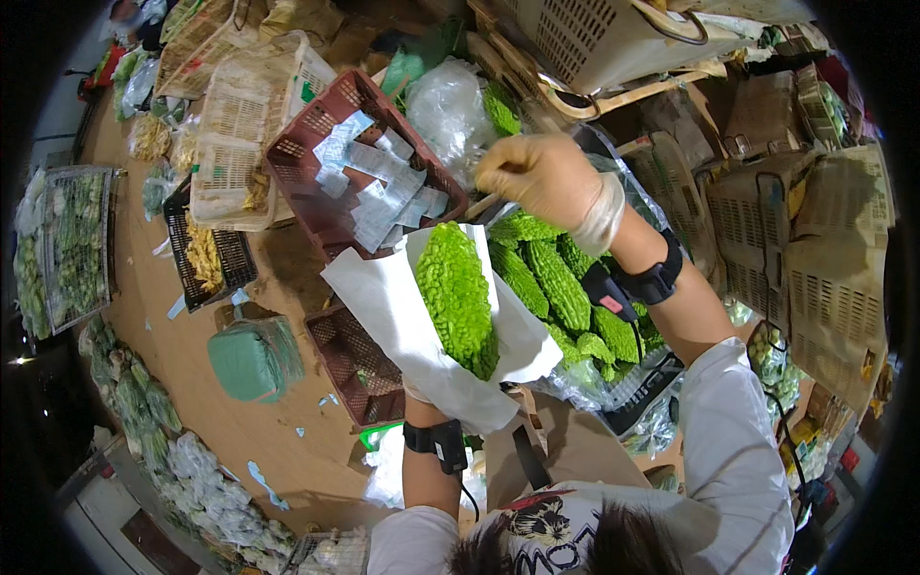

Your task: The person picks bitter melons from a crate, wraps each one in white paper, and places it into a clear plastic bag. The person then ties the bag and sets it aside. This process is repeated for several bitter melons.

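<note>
A bright green bitter melon [458,302] lies on a white paper sheet [374,302] in front of me. My left hand is beneath the sheet and almost wholly covered by it; only the wrist shows at its lower edge. In a pale latex-like glove, my right hand [550,183] is raised above and right of the melon, fingers curled; whether it pinches anything cannot be made out. Below it, several more bitter melons [557,284] lie piled in a container lined with clear plastic.
A dark red plastic crate [287,154] with printed paper slips [381,190] stands just beyond the sheet. Another red crate [359,359] is at its left. A green wrapped bundle [248,359] sits on the floor. White crates [233,144] stand further off, and large stacked baskets [826,287] at right.
</note>
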`<action>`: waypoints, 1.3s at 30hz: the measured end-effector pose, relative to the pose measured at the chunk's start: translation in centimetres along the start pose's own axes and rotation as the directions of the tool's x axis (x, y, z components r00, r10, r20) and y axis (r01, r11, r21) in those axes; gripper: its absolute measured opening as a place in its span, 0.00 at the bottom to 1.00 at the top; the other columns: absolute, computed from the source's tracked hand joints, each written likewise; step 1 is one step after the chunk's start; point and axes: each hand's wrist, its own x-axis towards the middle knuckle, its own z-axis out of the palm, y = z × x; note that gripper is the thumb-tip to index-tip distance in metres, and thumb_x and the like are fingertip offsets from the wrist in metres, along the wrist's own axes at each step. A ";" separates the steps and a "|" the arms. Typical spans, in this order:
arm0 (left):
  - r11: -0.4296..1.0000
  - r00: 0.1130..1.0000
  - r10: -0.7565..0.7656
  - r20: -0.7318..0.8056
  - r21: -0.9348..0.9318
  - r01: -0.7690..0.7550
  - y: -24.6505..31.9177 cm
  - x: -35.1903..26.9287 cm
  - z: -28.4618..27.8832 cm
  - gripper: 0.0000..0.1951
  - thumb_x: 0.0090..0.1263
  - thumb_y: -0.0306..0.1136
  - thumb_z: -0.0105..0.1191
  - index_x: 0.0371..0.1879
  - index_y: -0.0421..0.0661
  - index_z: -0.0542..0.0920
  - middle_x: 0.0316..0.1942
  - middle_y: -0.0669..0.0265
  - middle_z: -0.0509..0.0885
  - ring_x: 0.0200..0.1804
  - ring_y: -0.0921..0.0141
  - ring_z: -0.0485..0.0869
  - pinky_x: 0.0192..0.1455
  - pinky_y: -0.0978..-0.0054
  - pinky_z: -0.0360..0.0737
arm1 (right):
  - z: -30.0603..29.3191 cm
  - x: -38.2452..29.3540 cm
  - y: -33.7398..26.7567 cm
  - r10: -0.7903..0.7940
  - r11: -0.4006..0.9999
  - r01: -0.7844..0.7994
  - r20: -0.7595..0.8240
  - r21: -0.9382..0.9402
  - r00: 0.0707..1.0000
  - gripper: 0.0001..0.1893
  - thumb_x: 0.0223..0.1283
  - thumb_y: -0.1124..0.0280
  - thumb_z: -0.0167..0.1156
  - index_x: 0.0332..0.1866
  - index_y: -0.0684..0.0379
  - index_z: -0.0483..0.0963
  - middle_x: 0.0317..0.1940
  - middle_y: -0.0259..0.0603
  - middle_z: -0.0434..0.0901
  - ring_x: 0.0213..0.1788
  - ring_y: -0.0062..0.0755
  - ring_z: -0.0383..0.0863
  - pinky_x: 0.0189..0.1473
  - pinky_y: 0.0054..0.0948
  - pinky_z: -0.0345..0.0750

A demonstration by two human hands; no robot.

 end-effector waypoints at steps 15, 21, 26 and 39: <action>0.999 0.999 -0.036 -0.032 0.013 0.036 0.4 -0.6 -0.7 0.21 0.71 0.39 0.44 0.57 0.40 0.67 0.47 0.59 0.77 0.46 0.65 0.78 0.46 0.70 0.78 | -0.3 0.9 -2.8 -0.052 0.981 0.132 0.465 -0.140 0.884 0.08 0.41 0.71 0.61 0.28 0.63 0.80 0.24 0.45 0.81 0.27 0.38 0.82 0.32 0.29 0.78; 0.998 0.998 -0.054 -0.028 0.016 0.055 0.1 -0.5 -0.9 0.21 0.71 0.39 0.44 0.57 0.40 0.67 0.48 0.59 0.76 0.46 0.65 0.78 0.47 0.70 0.77 | -0.1 2.3 0.4 0.053 0.903 0.053 0.232 -0.427 0.971 0.08 0.46 0.70 0.61 0.32 0.61 0.80 0.26 0.46 0.81 0.29 0.42 0.81 0.36 0.33 0.78; 0.996 0.995 -0.085 -0.046 0.007 0.086 -1.1 -1.2 -1.0 0.21 0.71 0.39 0.45 0.57 0.40 0.67 0.48 0.59 0.76 0.47 0.65 0.78 0.47 0.70 0.77 | -1.2 2.6 4.6 0.020 0.525 -0.060 -0.058 -0.849 0.998 0.11 0.50 0.66 0.58 0.40 0.55 0.78 0.32 0.46 0.80 0.39 0.45 0.81 0.43 0.40 0.76; 0.989 0.989 -0.148 -0.018 0.028 0.148 -2.6 -0.5 -0.6 0.21 0.71 0.39 0.45 0.58 0.40 0.66 0.49 0.58 0.75 0.47 0.64 0.78 0.47 0.70 0.77 | 1.2 -1.2 -1.2 -0.070 0.967 0.008 0.234 0.255 0.970 0.14 0.49 0.64 0.64 0.39 0.61 0.80 0.31 0.44 0.83 0.33 0.31 0.83 0.38 0.27 0.78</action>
